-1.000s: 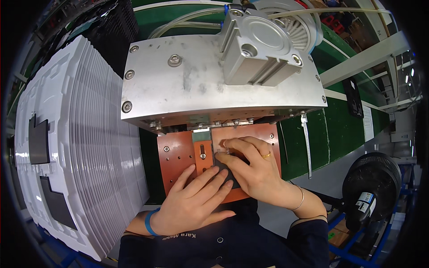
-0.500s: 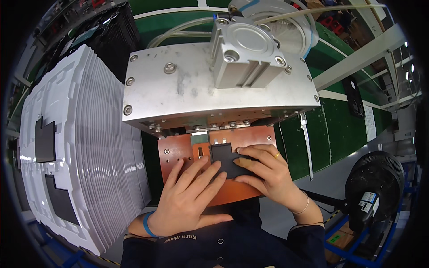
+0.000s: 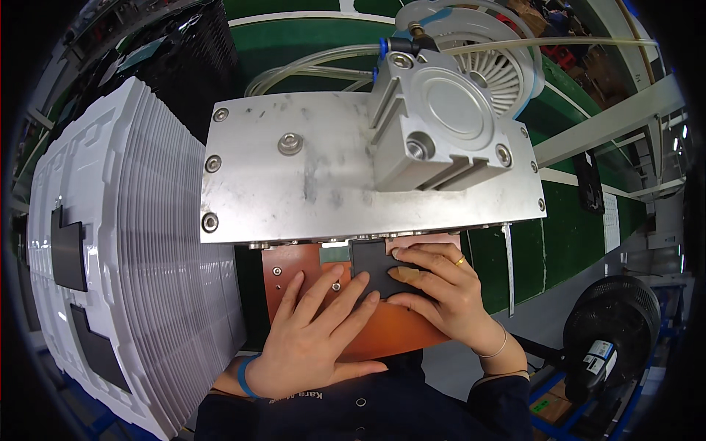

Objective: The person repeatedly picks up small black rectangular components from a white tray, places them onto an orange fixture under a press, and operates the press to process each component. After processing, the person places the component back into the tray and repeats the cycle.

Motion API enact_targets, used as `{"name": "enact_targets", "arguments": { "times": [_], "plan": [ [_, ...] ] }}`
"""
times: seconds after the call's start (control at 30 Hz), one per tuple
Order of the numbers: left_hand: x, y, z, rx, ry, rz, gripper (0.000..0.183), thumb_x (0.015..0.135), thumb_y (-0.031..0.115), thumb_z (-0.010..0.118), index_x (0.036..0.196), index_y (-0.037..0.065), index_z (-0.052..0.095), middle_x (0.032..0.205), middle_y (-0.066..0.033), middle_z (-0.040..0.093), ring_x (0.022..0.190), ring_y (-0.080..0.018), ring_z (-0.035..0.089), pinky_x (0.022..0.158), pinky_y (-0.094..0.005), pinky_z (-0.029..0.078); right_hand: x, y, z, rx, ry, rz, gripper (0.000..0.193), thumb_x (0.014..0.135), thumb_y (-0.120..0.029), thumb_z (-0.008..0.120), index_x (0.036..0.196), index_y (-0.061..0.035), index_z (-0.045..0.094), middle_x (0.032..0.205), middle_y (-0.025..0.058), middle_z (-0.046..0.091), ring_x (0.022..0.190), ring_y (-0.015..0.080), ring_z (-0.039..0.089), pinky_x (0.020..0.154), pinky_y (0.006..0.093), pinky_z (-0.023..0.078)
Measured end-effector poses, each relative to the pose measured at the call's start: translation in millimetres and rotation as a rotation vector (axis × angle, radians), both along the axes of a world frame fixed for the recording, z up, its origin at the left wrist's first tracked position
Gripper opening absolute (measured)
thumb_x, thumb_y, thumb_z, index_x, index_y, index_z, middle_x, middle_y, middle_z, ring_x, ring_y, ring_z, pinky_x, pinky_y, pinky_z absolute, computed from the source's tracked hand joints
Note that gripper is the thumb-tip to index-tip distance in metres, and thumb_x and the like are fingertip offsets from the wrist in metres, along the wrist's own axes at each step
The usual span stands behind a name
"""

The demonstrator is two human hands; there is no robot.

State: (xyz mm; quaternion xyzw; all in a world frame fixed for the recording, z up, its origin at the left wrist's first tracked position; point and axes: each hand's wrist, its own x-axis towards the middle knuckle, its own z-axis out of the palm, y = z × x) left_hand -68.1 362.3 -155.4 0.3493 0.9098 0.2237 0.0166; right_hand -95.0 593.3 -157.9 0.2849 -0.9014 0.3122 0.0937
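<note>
A flat dark grey, notched piece (image 3: 373,263) lies on the orange-brown fixture plate (image 3: 401,327), at the front edge of a metal press (image 3: 331,158). Its far end meets the press edge in this view, so I cannot tell how far it reaches beneath. My right hand (image 3: 448,294) grips the piece's right side, fingers curled over it and thumb along the near edge. My left hand (image 3: 312,331) lies with fingers spread over the plate, some fingertips touching the piece's left side. A small silvery block (image 3: 335,253) sits beyond the left fingers.
A tall stack of white plastic trays (image 3: 173,235) stands at left, with similar dark pieces (image 3: 70,253) in the top one. On the press sits a square air cylinder (image 3: 448,110) with hoses. A black fan (image 3: 610,331) is at right, a white round fan (image 3: 507,81) behind.
My view has shifted, so the press top covers more of the plate's far part. Both hands stay at the dark piece in nearly the same pose.
</note>
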Motion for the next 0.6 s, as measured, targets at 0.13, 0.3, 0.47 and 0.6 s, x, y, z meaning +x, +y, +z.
{"name": "enact_targets", "arguments": {
  "times": [0.13,0.3,0.47,0.6],
  "plan": [
    [-0.5,0.5,-1.7,0.009,-0.015,0.004,0.077,0.071,0.070,0.063,0.124,0.014,0.063,0.139,-0.0082,0.050,0.132,-0.0339,0.038,0.107,-0.0563,0.029,0.2,1.0,-1.0,0.009,-0.017,-0.008,0.033,0.067,-0.018,0.080,0.095,-0.0038,0.070,0.110,0.0082,0.065,0.100,0.0257,0.058,0.083,0.0347,0.050],
    [0.2,1.3,-3.2,0.009,0.011,0.015,0.075,0.071,0.069,0.064,0.122,0.014,0.064,0.138,-0.0087,0.051,0.132,-0.0336,0.038,0.108,-0.0558,0.028,-1.8,0.1,0.2,0.006,-0.020,-0.003,0.033,0.067,-0.019,0.080,0.095,-0.0035,0.070,0.110,0.0081,0.065,0.100,0.0249,0.058,0.083,0.0341,0.050],
    [0.4,1.7,-2.2,0.004,0.016,0.022,0.073,0.072,0.068,0.064,0.120,0.014,0.065,0.137,-0.0088,0.052,0.132,-0.0334,0.038,0.108,-0.0550,0.027,-3.0,-0.2,1.9,0.009,-0.032,-0.001,0.032,0.067,-0.019,0.080,0.094,-0.0037,0.070,0.110,0.0081,0.065,0.099,0.0247,0.058,0.083,0.0336,0.050],
    [0.6,2.2,-3.2,0.004,0.023,0.023,0.070,0.073,0.066,0.065,0.121,0.014,0.065,0.137,-0.0087,0.052,0.132,-0.0334,0.038,0.109,-0.0549,0.027,-3.1,-0.4,1.7,0.005,-0.044,-0.005,0.031,0.067,-0.019,0.080,0.093,-0.0045,0.070,0.109,0.0079,0.065,0.098,0.0250,0.058,0.083,0.0338,0.050]
  ]
}}
